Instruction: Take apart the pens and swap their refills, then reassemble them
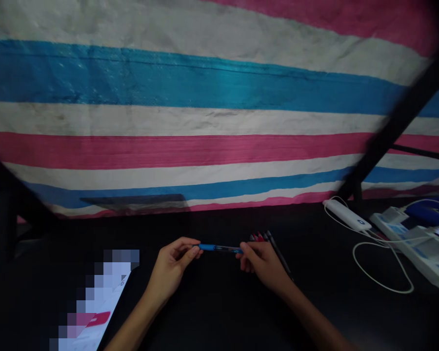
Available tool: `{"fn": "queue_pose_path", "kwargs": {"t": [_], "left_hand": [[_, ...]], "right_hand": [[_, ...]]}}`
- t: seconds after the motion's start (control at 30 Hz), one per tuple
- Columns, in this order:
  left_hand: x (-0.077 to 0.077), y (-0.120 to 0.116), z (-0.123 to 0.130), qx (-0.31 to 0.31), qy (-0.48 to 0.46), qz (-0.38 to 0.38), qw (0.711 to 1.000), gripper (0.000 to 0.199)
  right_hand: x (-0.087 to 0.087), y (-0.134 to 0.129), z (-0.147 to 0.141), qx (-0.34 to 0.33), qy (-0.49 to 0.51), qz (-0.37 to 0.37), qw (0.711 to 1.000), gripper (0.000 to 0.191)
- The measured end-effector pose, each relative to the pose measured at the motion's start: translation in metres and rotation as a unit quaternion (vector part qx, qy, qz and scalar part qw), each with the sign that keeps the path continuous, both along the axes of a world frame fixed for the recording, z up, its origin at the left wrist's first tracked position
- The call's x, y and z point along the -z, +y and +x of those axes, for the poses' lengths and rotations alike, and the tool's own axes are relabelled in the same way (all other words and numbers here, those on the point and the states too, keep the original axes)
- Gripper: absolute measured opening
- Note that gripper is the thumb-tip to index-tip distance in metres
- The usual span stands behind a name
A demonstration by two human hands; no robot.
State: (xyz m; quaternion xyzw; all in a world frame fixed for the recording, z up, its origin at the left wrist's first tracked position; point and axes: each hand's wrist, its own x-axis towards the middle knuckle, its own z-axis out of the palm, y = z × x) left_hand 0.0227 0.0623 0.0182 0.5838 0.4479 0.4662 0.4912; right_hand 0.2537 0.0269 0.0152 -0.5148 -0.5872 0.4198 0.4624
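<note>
A blue pen (219, 248) with a clear middle section lies level between my two hands. My left hand (173, 261) pinches its left end between thumb and fingers. At the other end, the thumb and fingers of my right hand (261, 261) are closed on the pen. Several more pens (272, 239), some dark and some with red parts, lie on the black table (212, 312) just behind and beside my right hand, which partly hides them.
A lit screen (111, 312), partly pixelated, is at the lower left. On the right are a white power bank (346, 214), a looped white cable (375, 290) and a power strip (417, 253) with plugs. Dark slanted posts flank a striped sheet (205, 151) behind the table.
</note>
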Motion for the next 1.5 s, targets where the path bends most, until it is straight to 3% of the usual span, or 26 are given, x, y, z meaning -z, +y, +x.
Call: {"fn": "queue_pose_path", "kwargs": {"t": [0.03, 0.13, 0.2, 0.27, 0.33, 0.43, 0.5, 0.6, 0.67, 0.73, 0.83, 0.9, 0.97, 1.13, 1.27, 1.33, 1.5], "left_hand": [[0.0, 0.0, 0.0, 0.001, 0.0, -0.001, 1.0, 0.016], [0.0, 0.0, 0.0, -0.002, -0.002, -0.003, 1.0, 0.016], [-0.001, -0.001, 0.0, -0.005, 0.0, -0.004, 1.0, 0.016], [-0.002, -0.001, 0.001, -0.005, 0.005, -0.004, 1.0, 0.016], [-0.002, -0.001, 0.001, -0.003, 0.008, -0.004, 1.0, 0.017], [-0.003, -0.002, 0.002, -0.008, 0.006, -0.002, 1.0, 0.016], [-0.004, -0.002, 0.003, -0.011, 0.0, -0.004, 1.0, 0.016], [-0.004, -0.003, 0.003, -0.011, -0.006, -0.007, 1.0, 0.014], [-0.004, -0.003, 0.003, -0.01, -0.008, -0.008, 1.0, 0.014], [-0.004, -0.002, 0.003, -0.007, -0.008, -0.014, 1.0, 0.015], [-0.004, -0.002, 0.001, 0.005, -0.004, -0.022, 1.0, 0.014], [-0.003, -0.001, 0.0, 0.017, -0.002, -0.019, 1.0, 0.013], [-0.002, -0.001, -0.001, 0.022, -0.002, -0.012, 1.0, 0.012], [0.001, -0.003, 0.002, 0.008, 0.041, 0.016, 0.999, 0.01], [0.0, -0.007, 0.005, 0.012, 0.089, 0.037, 0.995, 0.011], [-0.003, -0.009, 0.006, 0.02, 0.093, 0.041, 0.995, 0.013], [-0.009, -0.009, 0.008, 0.089, 0.066, -0.007, 0.994, 0.021]], "right_hand": [[-0.001, 0.0, 0.0, 0.005, 0.014, 0.009, 1.0, 0.025], [-0.003, -0.001, 0.0, 0.003, 0.017, 0.052, 0.999, 0.035], [-0.004, -0.001, 0.001, -0.009, -0.009, 0.041, 0.999, 0.016], [-0.004, 0.0, 0.001, -0.009, -0.017, 0.018, 1.0, 0.031], [-0.004, 0.001, 0.002, 0.007, 0.003, 0.025, 1.0, 0.024], [-0.004, 0.001, 0.004, 0.016, 0.006, 0.067, 0.998, 0.034], [-0.003, 0.001, 0.005, 0.007, -0.017, 0.057, 0.998, 0.019], [-0.001, 0.002, 0.004, -0.005, -0.025, 0.009, 1.0, 0.034], [0.0, 0.002, 0.003, -0.01, -0.018, 0.003, 1.0, 0.033], [-0.002, 0.001, 0.003, -0.006, -0.016, 0.031, 0.999, 0.022], [-0.006, -0.001, 0.004, 0.011, -0.066, 0.113, 0.991, 0.03], [-0.007, -0.002, 0.004, 0.015, -0.124, 0.156, 0.98, 0.017], [-0.007, -0.003, 0.003, 0.008, -0.152, 0.155, 0.976, 0.016], [0.001, 0.0, 0.007, -0.035, -0.018, -0.009, 0.999, 0.022], [0.004, 0.005, 0.015, -0.084, 0.085, -0.12, 0.986, 0.027], [0.003, 0.006, 0.016, -0.07, 0.095, -0.109, 0.987, 0.025], [-0.002, 0.006, 0.011, -0.017, 0.119, 0.001, 0.993, 0.017]]}}
